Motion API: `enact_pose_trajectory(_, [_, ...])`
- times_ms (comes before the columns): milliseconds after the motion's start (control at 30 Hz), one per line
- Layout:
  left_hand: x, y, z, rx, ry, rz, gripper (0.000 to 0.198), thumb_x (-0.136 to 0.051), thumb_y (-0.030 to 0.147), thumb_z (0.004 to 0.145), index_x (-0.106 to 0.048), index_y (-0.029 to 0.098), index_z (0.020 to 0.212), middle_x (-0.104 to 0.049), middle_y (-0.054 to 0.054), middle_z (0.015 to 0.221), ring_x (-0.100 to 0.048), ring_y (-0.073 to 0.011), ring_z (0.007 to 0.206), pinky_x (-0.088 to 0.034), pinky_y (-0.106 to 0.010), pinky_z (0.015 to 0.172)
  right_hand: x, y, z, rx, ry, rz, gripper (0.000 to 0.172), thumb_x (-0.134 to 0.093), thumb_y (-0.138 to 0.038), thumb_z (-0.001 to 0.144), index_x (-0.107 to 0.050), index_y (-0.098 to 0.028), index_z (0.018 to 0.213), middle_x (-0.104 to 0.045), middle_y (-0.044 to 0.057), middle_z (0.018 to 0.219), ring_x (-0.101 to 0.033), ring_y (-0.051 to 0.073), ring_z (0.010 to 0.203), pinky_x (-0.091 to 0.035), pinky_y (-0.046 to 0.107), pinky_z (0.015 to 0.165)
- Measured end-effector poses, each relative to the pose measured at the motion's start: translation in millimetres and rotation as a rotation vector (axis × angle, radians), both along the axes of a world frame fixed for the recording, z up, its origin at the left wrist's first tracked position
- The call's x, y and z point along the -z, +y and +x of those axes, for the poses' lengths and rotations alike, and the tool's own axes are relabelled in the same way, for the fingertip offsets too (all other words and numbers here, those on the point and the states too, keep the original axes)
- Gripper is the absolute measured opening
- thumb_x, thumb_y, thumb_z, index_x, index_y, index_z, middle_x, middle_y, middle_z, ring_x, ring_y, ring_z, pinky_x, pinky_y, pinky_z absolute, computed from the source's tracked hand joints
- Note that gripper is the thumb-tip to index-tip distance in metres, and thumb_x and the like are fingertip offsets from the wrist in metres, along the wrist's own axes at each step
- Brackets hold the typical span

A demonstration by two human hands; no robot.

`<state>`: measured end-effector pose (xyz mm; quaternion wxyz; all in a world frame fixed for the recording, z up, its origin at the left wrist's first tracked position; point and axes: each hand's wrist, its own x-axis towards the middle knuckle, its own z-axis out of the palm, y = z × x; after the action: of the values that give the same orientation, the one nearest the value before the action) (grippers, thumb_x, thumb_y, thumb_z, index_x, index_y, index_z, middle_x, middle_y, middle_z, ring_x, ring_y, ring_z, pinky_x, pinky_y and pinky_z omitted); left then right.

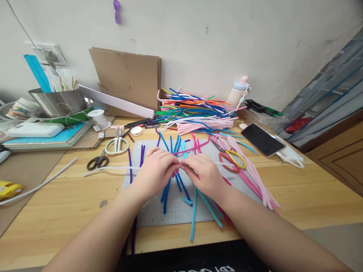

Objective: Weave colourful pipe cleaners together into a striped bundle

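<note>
My left hand (pixel 159 166) and my right hand (pixel 204 173) meet fingertip to fingertip over a grey cutting mat (pixel 150 211). Both are closed in a pinch on a white pipe cleaner (pixel 113 168), whose ends stick out to the left and right. Something small and pink shows at the fingertips; the fingers hide most of it. Under and around my hands lie dark blue pipe cleaners (pixel 166 196), light blue pipe cleaners (pixel 194 215) and purple pipe cleaners (pixel 130 162). Pink pipe cleaners (pixel 255 177) fan out to the right of my right hand.
Red-and-yellow scissors (pixel 231 158) lie right of my hands, near a phone (pixel 262 139). White-handled scissors (pixel 117 145) and black-handled scissors (pixel 98 161) rest at left. Behind are a pile of coloured pipe cleaners (pixel 195 109), cardboard (pixel 127 79), a bottle (pixel 236 92) and a metal pot (pixel 58 102).
</note>
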<state>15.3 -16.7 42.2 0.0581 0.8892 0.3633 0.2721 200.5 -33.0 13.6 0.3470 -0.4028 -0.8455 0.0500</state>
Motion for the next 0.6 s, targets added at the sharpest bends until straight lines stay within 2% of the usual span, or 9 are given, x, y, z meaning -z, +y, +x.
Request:
enact_pose_trajectory(133, [2.6,0.1,1.0,-0.013,0.005,-0.011,0.016,-0.050,0.024,0.086,-0.061,0.019,0.076,-0.067,0.000,0.076,-0.056,-0.0155,0.074,-0.033,-0.033,0.082,2.9,-4.9,-0.8,0.037,-0.033,-0.030,0.022,-0.040,-0.022,0.091,-0.061,-0.019,0.098,-0.067,0.007,0.093,-0.061,0.018,0.084,-0.042,0.030,0.073])
enact_pose_trajectory(233, [5.8,-1.2,3.2,-0.055,0.004,-0.024,0.016,-0.053,0.023,0.084,-0.064,0.019,0.074,-0.068,0.000,0.073,-0.057,-0.0161,0.072,-0.034,-0.034,0.082,2.0,-10.0,-4.4,0.135,-0.100,-0.027,0.023,-0.041,-0.024,0.091,-0.063,-0.018,0.090,-0.068,0.007,0.082,-0.061,0.019,0.076,-0.039,0.029,0.068])
enact_pose_trajectory(300, [7.4,-1.9,4.3,-0.091,-0.004,-0.040,0.016,-0.052,0.023,0.084,-0.064,0.019,0.073,-0.069,-0.001,0.073,-0.058,-0.0168,0.072,-0.034,-0.035,0.082,0.8,-11.7,-6.6,0.151,-0.123,-0.056,0.024,-0.041,-0.026,0.091,-0.063,-0.019,0.086,-0.068,0.006,0.077,-0.061,0.018,0.072,-0.038,0.028,0.065])
enact_pose_trajectory(400, [7.4,-0.8,3.0,-0.076,-0.048,-0.126,0.016,-0.052,0.025,0.084,-0.066,0.020,0.076,-0.070,-0.001,0.076,-0.059,-0.0169,0.075,-0.035,-0.035,0.084,-1.2,-10.3,-7.1,0.153,-0.041,-0.116,0.023,-0.043,-0.027,0.090,-0.064,-0.020,0.088,-0.068,0.004,0.076,-0.061,0.016,0.068,-0.038,0.027,0.061])
enact_pose_trajectory(467, [6.0,1.6,-0.2,-0.075,-0.100,-0.205,0.014,-0.057,0.029,0.082,-0.066,0.022,0.090,-0.071,-0.002,0.087,-0.060,-0.0182,0.083,-0.036,-0.035,0.086,-1.9,-7.1,-5.0,0.175,0.054,-0.161,0.021,-0.045,-0.029,0.089,-0.064,-0.021,0.092,-0.069,0.003,0.077,-0.060,0.015,0.064,-0.038,0.026,0.059])
enact_pose_trajectory(533, [4.5,4.6,-4.3,-0.112,-0.120,-0.241,0.025,-0.061,0.030,0.078,-0.063,0.022,0.102,-0.071,-0.002,0.095,-0.059,-0.0198,0.089,-0.036,-0.035,0.087,-2.0,-3.3,-1.8,0.194,0.134,-0.213,0.021,-0.047,-0.031,0.088,-0.065,-0.022,0.096,-0.069,0.002,0.077,-0.058,0.014,0.060,-0.039,0.026,0.057])
enact_pose_trajectory(600, [3.5,7.1,-7.8,-0.149,-0.086,-0.228,0.024,-0.062,0.028,0.077,-0.065,0.022,0.100,-0.071,-0.002,0.093,-0.059,-0.0203,0.087,-0.036,-0.036,0.087,-1.8,0.1,1.4,0.189,0.175,-0.274,0.023,-0.049,-0.034,0.087,-0.065,-0.022,0.098,-0.068,0.002,0.073,-0.056,0.014,0.056,-0.039,0.026,0.055])
